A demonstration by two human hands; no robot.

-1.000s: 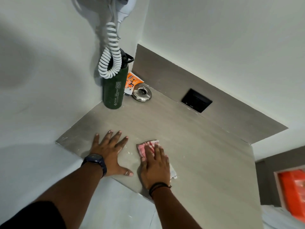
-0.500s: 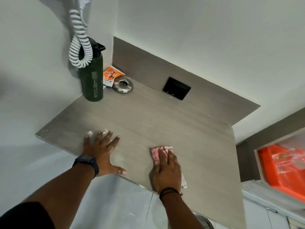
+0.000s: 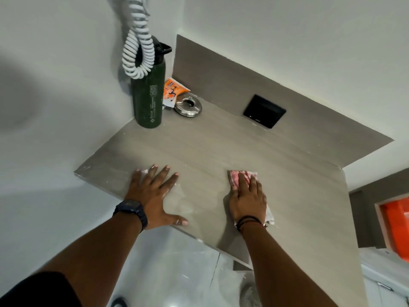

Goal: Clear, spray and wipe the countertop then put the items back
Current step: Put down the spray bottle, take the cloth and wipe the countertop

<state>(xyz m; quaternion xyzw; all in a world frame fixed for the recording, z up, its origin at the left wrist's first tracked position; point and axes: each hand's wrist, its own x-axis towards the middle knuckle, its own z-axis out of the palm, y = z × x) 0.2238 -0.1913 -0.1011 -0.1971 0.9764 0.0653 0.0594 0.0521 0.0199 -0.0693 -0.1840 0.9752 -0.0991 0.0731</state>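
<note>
While left hand (image 3: 152, 193) braces countertop (image 3: 221, 147), right hand (image 3: 247, 199) presses cloth (image 3: 235, 179).

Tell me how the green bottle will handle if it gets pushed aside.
The bottle is tall and narrow, so a high push would probably tip it. The coiled cord hangs against it and might snag. Pushed low, it likely slides on the smooth countertop.

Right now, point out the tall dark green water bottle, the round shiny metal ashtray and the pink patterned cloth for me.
dark green water bottle (image 3: 147, 100), head view, middle of its body.
round metal ashtray (image 3: 188, 106), head view, on its rim.
pink patterned cloth (image 3: 234, 179), head view, part showing ahead of the right hand's fingers.
</note>
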